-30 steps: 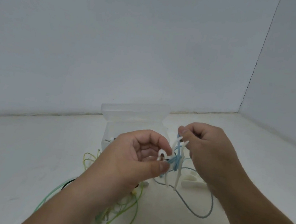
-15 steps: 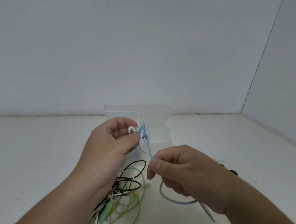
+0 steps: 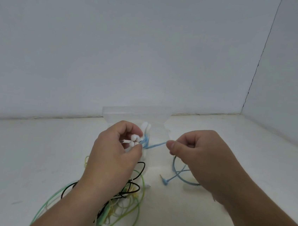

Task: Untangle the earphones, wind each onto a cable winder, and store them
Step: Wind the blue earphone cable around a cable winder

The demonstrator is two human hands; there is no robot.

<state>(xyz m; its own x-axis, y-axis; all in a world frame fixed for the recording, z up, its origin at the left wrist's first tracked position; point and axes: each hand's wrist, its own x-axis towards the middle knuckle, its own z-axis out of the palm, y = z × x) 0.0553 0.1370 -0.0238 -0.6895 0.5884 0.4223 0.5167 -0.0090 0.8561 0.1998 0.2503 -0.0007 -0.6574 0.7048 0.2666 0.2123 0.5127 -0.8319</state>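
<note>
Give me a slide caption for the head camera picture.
Left hand holds a white winder; right hand pinches the blue cord wrapped on it, above tangled cords.

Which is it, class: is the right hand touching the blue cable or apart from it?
Touching. Head view: the right hand pinches the taut blue cable at its thumb tip.

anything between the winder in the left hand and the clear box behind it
Nothing visible: the clear box sits directly behind the winder in the left hand; part of the blue cable lies unwound.

Left hand (image 3: 116, 155) curled in grip, right hand (image 3: 204, 159) pinching
</note>
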